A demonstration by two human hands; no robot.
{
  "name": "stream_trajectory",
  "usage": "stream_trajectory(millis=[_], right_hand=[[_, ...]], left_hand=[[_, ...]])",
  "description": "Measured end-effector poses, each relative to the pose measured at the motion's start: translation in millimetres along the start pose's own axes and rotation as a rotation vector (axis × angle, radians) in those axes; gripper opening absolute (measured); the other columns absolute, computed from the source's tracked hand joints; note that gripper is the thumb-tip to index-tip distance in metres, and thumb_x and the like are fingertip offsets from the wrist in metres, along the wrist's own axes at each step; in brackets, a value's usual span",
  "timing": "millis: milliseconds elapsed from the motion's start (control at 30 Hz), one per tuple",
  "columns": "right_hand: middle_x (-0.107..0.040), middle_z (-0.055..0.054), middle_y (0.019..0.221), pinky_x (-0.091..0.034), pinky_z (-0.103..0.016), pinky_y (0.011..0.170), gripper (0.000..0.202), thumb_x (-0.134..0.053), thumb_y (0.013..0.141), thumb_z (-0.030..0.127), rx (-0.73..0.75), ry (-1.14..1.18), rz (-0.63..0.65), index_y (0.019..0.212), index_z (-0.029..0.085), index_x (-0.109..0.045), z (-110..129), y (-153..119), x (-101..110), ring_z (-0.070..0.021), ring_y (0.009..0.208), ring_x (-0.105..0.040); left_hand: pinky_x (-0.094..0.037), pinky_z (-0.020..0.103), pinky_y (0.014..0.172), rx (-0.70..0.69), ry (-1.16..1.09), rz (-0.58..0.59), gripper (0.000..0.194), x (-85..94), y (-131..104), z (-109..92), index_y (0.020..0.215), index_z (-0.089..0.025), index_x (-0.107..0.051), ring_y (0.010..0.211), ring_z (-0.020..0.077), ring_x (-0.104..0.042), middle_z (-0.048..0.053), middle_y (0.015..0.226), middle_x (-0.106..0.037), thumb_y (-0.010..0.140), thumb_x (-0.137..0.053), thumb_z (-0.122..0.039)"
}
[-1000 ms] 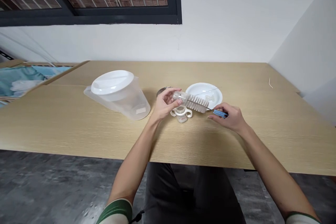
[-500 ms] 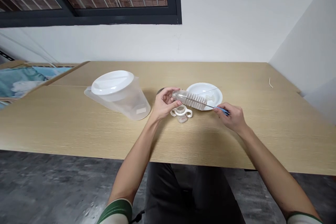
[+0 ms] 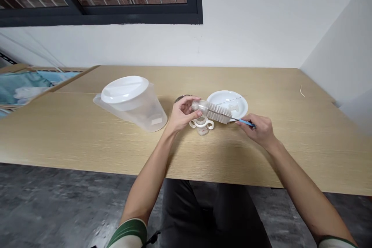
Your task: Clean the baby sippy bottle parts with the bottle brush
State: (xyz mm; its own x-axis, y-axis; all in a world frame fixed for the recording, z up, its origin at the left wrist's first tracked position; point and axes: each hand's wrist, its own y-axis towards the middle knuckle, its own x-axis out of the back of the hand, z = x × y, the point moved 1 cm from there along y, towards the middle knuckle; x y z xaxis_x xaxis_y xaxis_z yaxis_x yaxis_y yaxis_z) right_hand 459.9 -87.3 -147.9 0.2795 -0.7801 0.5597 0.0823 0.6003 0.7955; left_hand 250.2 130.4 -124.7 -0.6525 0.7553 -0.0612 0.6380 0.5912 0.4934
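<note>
My left hand (image 3: pixel 183 114) is closed around a clear, rounded baby-bottle part (image 3: pixel 200 105); I cannot tell whether it is a teat or a cap. The white bristles of a bottle brush (image 3: pixel 219 113) reach into its open right end. Fingers of my right hand (image 3: pixel 257 127) pinch the brush's blue handle. Below the clear part, a small baby bottle (image 3: pixel 202 128) with a white two-handled ring stands upright on the table. Behind the brush lies a white dish (image 3: pixel 215 96) holding a translucent piece (image 3: pixel 233 107) and a thin straw-like rod.
A large translucent pitcher (image 3: pixel 142 110) with a white lid stands to the left on the wooden table (image 3: pixel 95 143). A round metallic rim (image 3: pixel 180 98) shows partly behind my left hand. A short cream strip (image 3: pixel 302 92) lies far right. At left is a bin with blue cloth (image 3: pixel 23 83).
The brush has drawn slightly outward to the right, with fewer bristles inside the clear part. Both hands keep their grips. The view has tilted a little.
</note>
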Motion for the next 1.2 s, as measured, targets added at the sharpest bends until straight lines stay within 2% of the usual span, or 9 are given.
stream_trajectory(millis=[133, 233, 333, 467, 767, 867, 967, 1100, 1200], right_hand=[[-0.056, 0.003, 0.054, -0.033, -0.024, 0.048, 0.03, -0.058, 0.098, 0.038, -0.062, 0.04, 0.101, 0.077, 0.019, -0.067, 0.6, 0.0, 0.8, -0.008, 0.046, -0.046], [-0.058, 0.003, 0.058, -0.035, -0.023, 0.048, 0.026, -0.063, 0.095, 0.042, -0.061, 0.074, 0.148, 0.083, 0.019, -0.066, 0.3, -0.1, 1.0, -0.0077, 0.047, -0.047], [-0.066, 0.001, 0.07, -0.04, -0.023, 0.05, 0.027, -0.073, 0.087, 0.044, -0.024, 0.038, 0.072, 0.096, 0.02, -0.064, -0.9, 0.3, 1.4, -0.0096, 0.052, -0.053], [-0.071, -0.002, 0.078, -0.043, -0.023, 0.051, 0.017, -0.071, 0.089, 0.036, -0.025, 0.014, 0.009, 0.091, 0.022, -0.063, -2.7, 1.5, 1.9, -0.0098, 0.054, -0.056], [-0.058, 0.002, 0.057, -0.036, -0.023, 0.046, 0.023, -0.058, 0.098, 0.034, -0.067, 0.07, 0.038, 0.081, 0.019, -0.064, 2.1, 4.0, 4.2, -0.0084, 0.045, -0.046], [-0.057, 0.004, 0.057, -0.036, -0.022, 0.046, 0.018, -0.064, 0.094, 0.037, -0.082, 0.108, 0.063, 0.086, 0.02, -0.063, 2.4, 3.1, 2.8, -0.0081, 0.045, -0.046], [-0.061, 0.004, 0.065, -0.041, -0.023, 0.048, 0.027, -0.075, 0.085, 0.042, -0.064, 0.089, 0.034, 0.097, 0.022, -0.061, 0.7, 2.1, 0.9, -0.01, 0.05, -0.052], [-0.069, -0.003, 0.079, -0.049, -0.026, 0.059, 0.015, -0.073, 0.088, 0.03, 0.056, 0.076, -0.038, 0.09, 0.022, -0.061, -1.1, 2.9, 1.1, -0.0148, 0.07, -0.066], [-0.071, -0.004, 0.079, -0.049, -0.026, 0.06, 0.012, -0.074, 0.087, 0.026, 0.097, 0.079, -0.048, 0.092, 0.021, -0.064, -1.0, 3.9, 3.3, -0.0146, 0.069, -0.067]], left_hand=[[-0.056, 0.034, 0.085, 0.011, -0.035, 0.064, 0.051, 0.2, -0.9, -2.5, 0.104, -0.02, -0.075, 0.098, 0.0232, -0.069, 0.009, 0.105, -0.074, 0.058, -0.096, -0.026], [-0.057, 0.032, 0.081, 0.019, -0.018, 0.044, 0.048, 1.5, -1.0, -1.4, 0.104, -0.02, -0.076, 0.092, 0.0209, -0.07, 0.008, 0.101, -0.074, 0.061, -0.094, -0.029], [-0.057, 0.031, 0.079, 0.042, -0.004, -0.01, 0.049, 2.8, -0.7, 0.7, 0.108, -0.02, -0.075, 0.09, 0.0201, -0.07, 0.008, 0.102, -0.074, 0.065, -0.093, -0.033], [-0.058, 0.033, 0.081, 0.05, 0.017, -0.052, 0.059, 4.3, -0.2, 2.1, 0.113, -0.019, -0.072, 0.092, 0.022, -0.071, 0.01, 0.103, -0.074, 0.061, -0.094, -0.038], [-0.057, 0.034, 0.088, -0.013, -0.052, 0.051, 0.056, -1.6, -1.7, -1.6, 0.109, -0.022, -0.074, 0.106, 0.0235, -0.069, 0.009, 0.11, -0.074, 0.058, -0.096, -0.025], [-0.056, 0.032, 0.086, -0.014, -0.04, 0.042, 0.052, -2.2, -1.8, -1.8, 0.108, -0.022, -0.074, 0.103, 0.0222, -0.069, 0.009, 0.109, -0.073, 0.06, -0.095, -0.026], [-0.056, 0.032, 0.084, 0.011, -0.004, -0.008, 0.049, -1.5, -1.7, 0.3, 0.106, -0.02, -0.074, 0.097, 0.0209, -0.069, 0.009, 0.107, -0.073, 0.063, -0.094, -0.033], [-0.057, 0.032, 0.084, 0.052, 0.011, -0.038, 0.053, -0.3, -1.4, 4.1, 0.109, -0.019, -0.072, 0.095, 0.0204, -0.069, 0.01, 0.11, -0.073, 0.063, -0.094, -0.034], [-0.057, 0.033, 0.084, 0.043, -0.004, -0.021, 0.058, 0.0, -1.1, 5.0, 0.11, -0.019, -0.071, 0.1, 0.0225, -0.07, 0.012, 0.114, -0.072, 0.059, -0.096, -0.032]])
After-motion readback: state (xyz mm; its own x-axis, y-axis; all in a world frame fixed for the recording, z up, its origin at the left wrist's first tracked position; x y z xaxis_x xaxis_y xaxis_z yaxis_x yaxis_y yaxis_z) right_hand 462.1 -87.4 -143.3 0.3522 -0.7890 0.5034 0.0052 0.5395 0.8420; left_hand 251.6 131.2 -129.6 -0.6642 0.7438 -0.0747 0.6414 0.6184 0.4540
